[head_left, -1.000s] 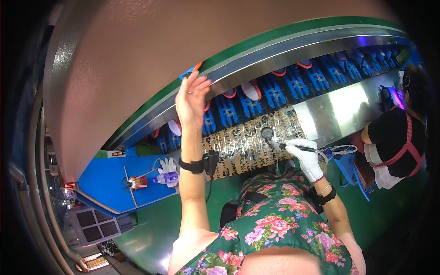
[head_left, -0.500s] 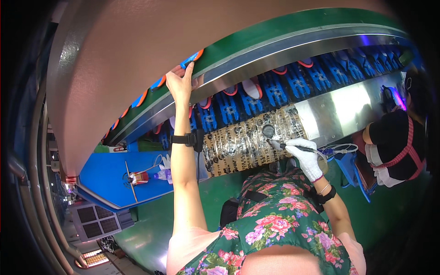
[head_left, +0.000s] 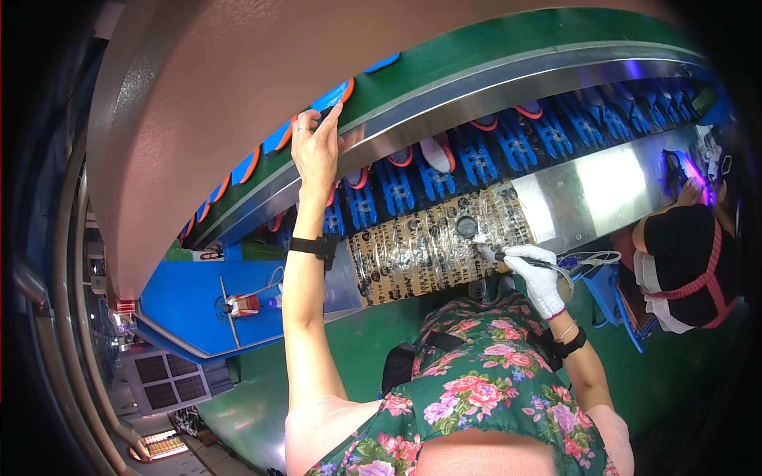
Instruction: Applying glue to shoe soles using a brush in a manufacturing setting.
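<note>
My bare left hand point(head_left: 315, 155) reaches up to the green belt, its fingers closed at the near end of a blue sole piece with an orange rim point(head_left: 332, 97). Part of the grip is hidden by the hand itself. In a white glove, my right hand point(head_left: 536, 274) is wrapped round a dark-handled brush point(head_left: 512, 258) with a thin hose trailing from it. The brush's pale tip hovers over or rests on a bench covered in taped brown cardboard point(head_left: 413, 254); which one I cannot tell. Just beyond the tip lies a round dark disc point(head_left: 466, 227).
Further blue-and-orange sole pieces point(head_left: 244, 166) line the green belt point(head_left: 444, 59) beneath a brown hood. Below it, a lower line carries blue holders point(head_left: 476, 163) and some shoes point(head_left: 436, 152). A blue table point(head_left: 182, 301) stands left; a co-worker point(head_left: 683, 254) sits right.
My left hand has turned, its fingers now bunched at the sole piece. Another blue piece shows farther along the belt. My right hand and brush have shifted slightly right.
</note>
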`<state>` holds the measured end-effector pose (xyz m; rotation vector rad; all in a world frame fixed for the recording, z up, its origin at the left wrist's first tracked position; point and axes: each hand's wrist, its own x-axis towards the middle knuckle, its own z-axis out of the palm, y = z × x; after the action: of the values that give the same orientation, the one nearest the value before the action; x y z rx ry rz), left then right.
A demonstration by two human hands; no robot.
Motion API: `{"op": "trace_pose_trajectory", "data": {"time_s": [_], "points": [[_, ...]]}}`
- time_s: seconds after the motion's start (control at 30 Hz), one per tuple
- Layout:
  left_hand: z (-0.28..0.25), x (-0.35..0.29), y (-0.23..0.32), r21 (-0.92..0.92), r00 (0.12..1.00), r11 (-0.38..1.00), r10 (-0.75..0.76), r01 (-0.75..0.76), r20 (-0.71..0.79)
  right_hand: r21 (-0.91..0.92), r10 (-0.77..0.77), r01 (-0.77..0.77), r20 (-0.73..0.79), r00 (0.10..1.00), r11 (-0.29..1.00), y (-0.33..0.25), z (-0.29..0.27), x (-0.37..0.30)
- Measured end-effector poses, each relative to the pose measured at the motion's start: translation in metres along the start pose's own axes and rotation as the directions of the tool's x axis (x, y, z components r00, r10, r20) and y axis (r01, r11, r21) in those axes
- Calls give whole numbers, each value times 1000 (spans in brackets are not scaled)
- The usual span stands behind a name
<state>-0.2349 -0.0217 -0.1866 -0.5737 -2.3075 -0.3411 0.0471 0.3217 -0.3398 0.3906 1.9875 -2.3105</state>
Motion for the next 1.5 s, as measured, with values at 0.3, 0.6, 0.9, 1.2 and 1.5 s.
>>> {"op": "trace_pose_trajectory", "data": {"time_s": [0.3, 0.6, 0.9, 1.2, 1.5], "points": [[8, 7, -9, 128, 997, 989, 77, -78, 16, 30, 2, -1, -15, 1000, 1000, 6, -1, -1], [16, 9, -10, 8, 995, 995, -96, 96, -3, 63, 1, 2, -34, 999, 998, 5, 1, -4], [18, 5, -19, -61, 986, 989, -138, 133, -91, 56, -10, 12, -43, 999, 998, 9, 2, -5], [2, -1, -31, -535, 868, 740, -496, 408, -24, 57, -12, 14, -37, 999, 998, 13, 0, -4], [-5, 5, -50, -863, 712, 203, -665, 463, 225, 43, 5, -3, -52, 999, 999, 9, 2, -4]]}}
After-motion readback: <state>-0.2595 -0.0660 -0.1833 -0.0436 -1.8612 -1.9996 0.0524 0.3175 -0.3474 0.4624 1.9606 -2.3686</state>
